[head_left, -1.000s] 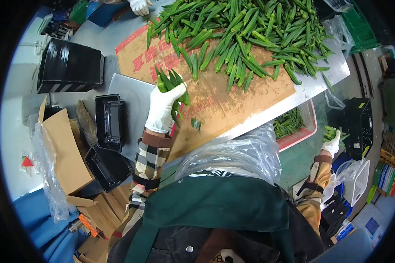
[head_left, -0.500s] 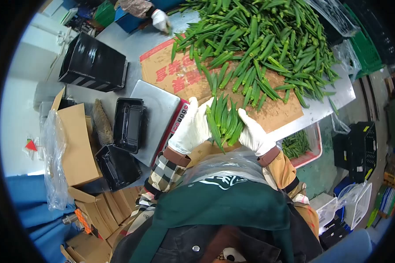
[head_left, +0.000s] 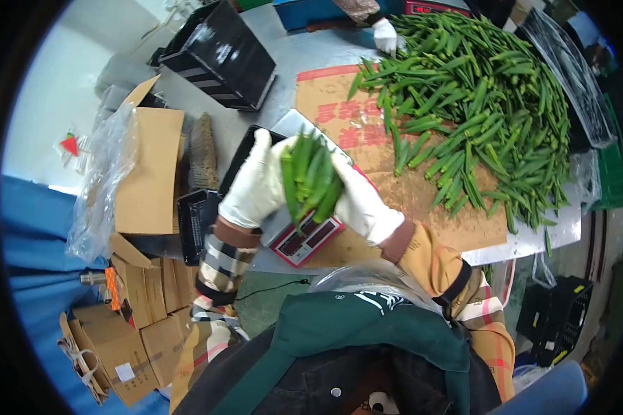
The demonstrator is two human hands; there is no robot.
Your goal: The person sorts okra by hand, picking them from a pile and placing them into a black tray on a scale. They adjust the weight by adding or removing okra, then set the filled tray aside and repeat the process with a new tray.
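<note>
Cupping the okra bundle (head_left: 310,176) between both gloved palms, I hold it in the middle of the frame, just above the digital scale (head_left: 303,240). My left hand (head_left: 255,185) presses in from the left of the bundle and my right hand (head_left: 358,202) from the right. The fingers curl around the pods so that they stay side by side, running the same way, tips toward the top of the frame, instead of fanning out. Neither hand is spread; both are pressed toward each other with the pods squeezed between them (I cannot tell how many pods there are, since they overlap). Just behind my left hand a black plastic tray (head_left: 237,164) sits on the scale's platform, and another tray (head_left: 195,216) lies lower left of it, beside an open cardboard box (head_left: 149,173). The loose okra pile (head_left: 491,104) fills the upper right, heaped on a flattened cardboard sheet (head_left: 412,200) that keeps it off the metal table (head_left: 304,62). A stack of black trays (head_left: 221,52) stands at the upper left, and a co-worker's gloved hand (head_left: 387,36) rests at the pile's top edge.
</note>
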